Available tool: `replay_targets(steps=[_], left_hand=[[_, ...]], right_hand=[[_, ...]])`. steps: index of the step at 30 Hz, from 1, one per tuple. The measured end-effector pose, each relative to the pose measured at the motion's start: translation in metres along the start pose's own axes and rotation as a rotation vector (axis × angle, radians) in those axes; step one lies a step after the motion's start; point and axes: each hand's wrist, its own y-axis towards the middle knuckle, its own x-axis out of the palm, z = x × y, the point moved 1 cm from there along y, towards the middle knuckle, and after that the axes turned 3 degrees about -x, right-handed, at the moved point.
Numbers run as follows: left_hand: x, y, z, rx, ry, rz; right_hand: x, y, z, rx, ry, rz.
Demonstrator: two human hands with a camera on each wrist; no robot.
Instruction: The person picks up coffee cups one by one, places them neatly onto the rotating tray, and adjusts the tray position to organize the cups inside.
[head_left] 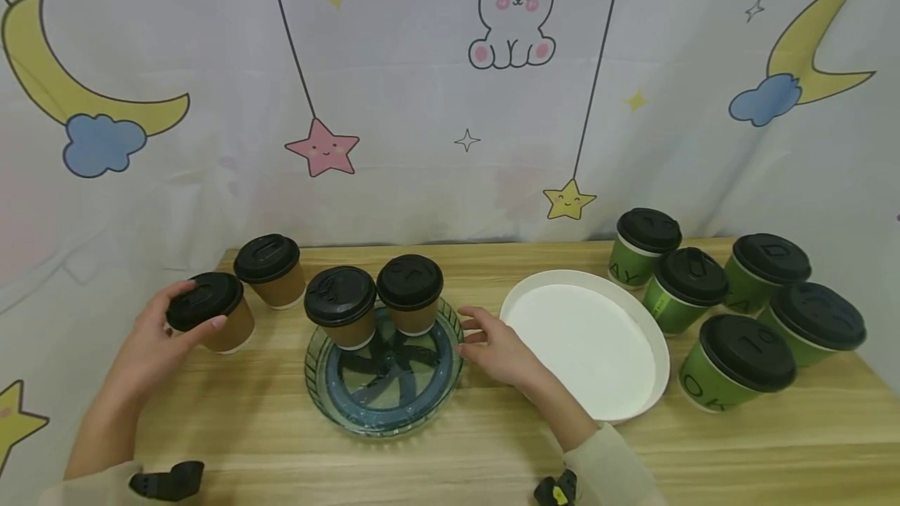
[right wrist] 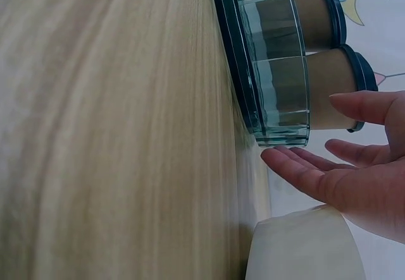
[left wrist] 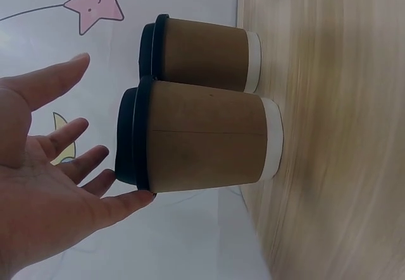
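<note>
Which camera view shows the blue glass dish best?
The head view: it shows the whole glass dish from above, with two brown cups standing in it and the right hand at its rim. The right wrist view shows only its ribbed side wall. The left wrist view does not show it.

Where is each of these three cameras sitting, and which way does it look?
Head: worn high, looking down at the table, both hands and forearms showing.
Left wrist: sideways at two brown cups, the left hand open beside them.
Right wrist: sideways along the table at the glass dish, right hand fingers near its rim.
Head and right wrist views share the dish holding two brown cups.
</note>
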Motion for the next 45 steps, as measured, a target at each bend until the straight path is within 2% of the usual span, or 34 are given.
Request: replay_targets(steps=[9, 25, 28, 31, 35, 36, 38, 42, 43, 45], left_hand=[[-0.004, 0.006, -0.003, -0.021, 0.021, 0.005], [-0.001, 0.014, -0.022, -0.081, -0.037, 0.034], [0.0, 0.022, -0.038, -0.095, -0.031, 0.043], [0.0, 0.035, -0.065, -0.098, -0.012, 0.055], [0.002, 0.056, -0.109, -0.064, 0.014, 0.092], [0.002, 0.055, -0.107, -0.054, 0.014, 0.096], [0.003, 0.048, -0.09, -0.048, 0.015, 0.104], [0.003, 0.02, -0.032, -0.057, 0.014, 0.11], [0.003, 0.017, -0.024, -0.061, 0.015, 0.114], [0.003, 0.015, -0.021, -0.06, 0.025, 0.13]], right_hand=[[-0.001, 0.0, 0.0, 0.001, -0.016, 0.013], [0.0, -0.001, -0.002, 0.038, -0.005, 0.007], [-0.001, 0.0, -0.001, 0.031, -0.016, 0.012], [-0.001, 0.0, -0.001, 0.025, -0.031, 0.016], [-0.001, 0.0, -0.001, 0.025, -0.046, 0.017], [-0.001, 0.0, -0.001, 0.027, -0.044, 0.016], [-0.001, 0.0, 0.0, 0.029, -0.034, 0.012], [0.0, 0.0, 0.0, 0.028, -0.005, 0.003], [0.0, 0.0, 0.001, 0.027, -0.001, 0.001], [-0.001, 0.0, 0.001, 0.026, 0.002, 0.0]])
